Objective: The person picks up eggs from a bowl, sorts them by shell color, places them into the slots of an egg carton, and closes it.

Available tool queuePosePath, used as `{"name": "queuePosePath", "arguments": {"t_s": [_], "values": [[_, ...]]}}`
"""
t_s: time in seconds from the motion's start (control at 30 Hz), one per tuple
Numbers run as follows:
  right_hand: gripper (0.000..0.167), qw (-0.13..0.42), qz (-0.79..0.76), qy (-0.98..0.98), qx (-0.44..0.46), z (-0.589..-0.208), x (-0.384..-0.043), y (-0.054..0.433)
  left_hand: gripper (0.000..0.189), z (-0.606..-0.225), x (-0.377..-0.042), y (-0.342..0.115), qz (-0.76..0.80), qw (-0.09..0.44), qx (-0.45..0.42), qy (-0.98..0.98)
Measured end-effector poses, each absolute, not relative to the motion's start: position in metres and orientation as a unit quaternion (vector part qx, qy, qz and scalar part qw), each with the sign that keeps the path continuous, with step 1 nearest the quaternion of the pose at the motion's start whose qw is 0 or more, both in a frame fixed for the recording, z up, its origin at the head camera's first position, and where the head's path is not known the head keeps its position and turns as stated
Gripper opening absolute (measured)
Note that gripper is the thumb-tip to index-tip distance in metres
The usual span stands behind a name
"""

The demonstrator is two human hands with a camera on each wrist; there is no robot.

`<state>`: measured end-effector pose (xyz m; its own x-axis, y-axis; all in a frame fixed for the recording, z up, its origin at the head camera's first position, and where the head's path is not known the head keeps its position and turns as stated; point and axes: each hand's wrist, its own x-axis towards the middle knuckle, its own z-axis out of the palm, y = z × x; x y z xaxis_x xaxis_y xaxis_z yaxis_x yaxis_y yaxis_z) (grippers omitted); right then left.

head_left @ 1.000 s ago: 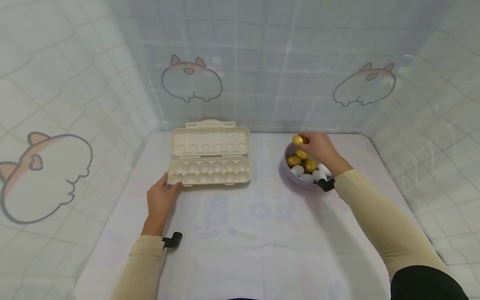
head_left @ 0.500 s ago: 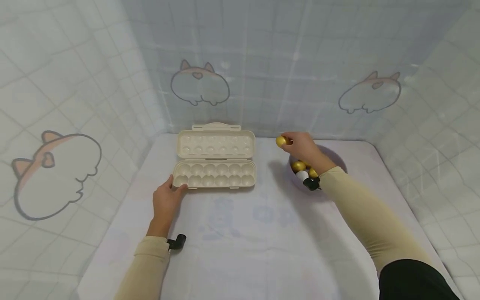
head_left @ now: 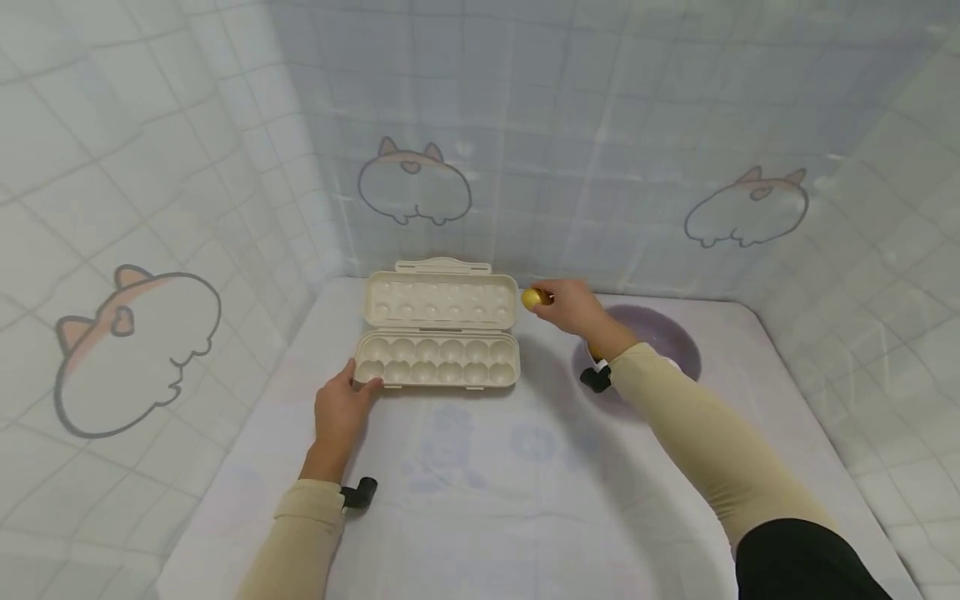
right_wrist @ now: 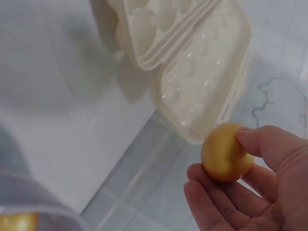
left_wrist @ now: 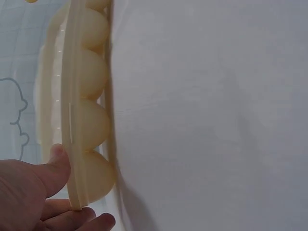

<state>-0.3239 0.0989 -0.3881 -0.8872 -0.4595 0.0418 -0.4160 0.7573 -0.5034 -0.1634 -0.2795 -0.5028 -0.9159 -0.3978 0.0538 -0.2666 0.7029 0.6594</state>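
Observation:
A cream plastic egg carton (head_left: 437, 385) lies unfolded at the back of the table, its lid (head_left: 442, 300) tipped back and its cups bare. At the carton's near left corner my left hand (head_left: 341, 412) grips the edge; the left wrist view has the thumb (left_wrist: 58, 166) on the rim and fingers around the end. Between thumb and fingers my right hand (head_left: 576, 310) pinches a gold egg (right_wrist: 226, 153). It hovers just right of the lid, apart from it. My right forearm partly covers the purple bowl (head_left: 678, 337).
In the right wrist view another gold egg (right_wrist: 18, 221) sits inside the bowl; the forearm hides most of its contents. Pale tiled-print sheeting (head_left: 570, 167) with animal drawings rises behind and on both sides. A white cloth (head_left: 510, 517) covers the table.
My right hand has carried the gold egg from over the bowl leftward to beside the carton's lid. The left hand keeps its hold on the carton's corner. The head view has shifted slightly.

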Motion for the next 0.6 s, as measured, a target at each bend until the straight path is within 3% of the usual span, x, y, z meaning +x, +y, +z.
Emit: {"name": "queuePosePath", "arguments": {"t_s": [0.37,0.6], "values": [[0.043,0.024,-0.238,0.93,-0.28,-0.396,-0.327,0.059,0.078,-0.499,-0.167,-0.285,-0.34,0.062,0.184,-0.92],[0.046,0.053,-0.232,0.926,-0.294,-0.396,-0.325,0.032,0.078,-0.498,-0.167,-0.284,-0.349,0.071,0.183,-0.916]]}}
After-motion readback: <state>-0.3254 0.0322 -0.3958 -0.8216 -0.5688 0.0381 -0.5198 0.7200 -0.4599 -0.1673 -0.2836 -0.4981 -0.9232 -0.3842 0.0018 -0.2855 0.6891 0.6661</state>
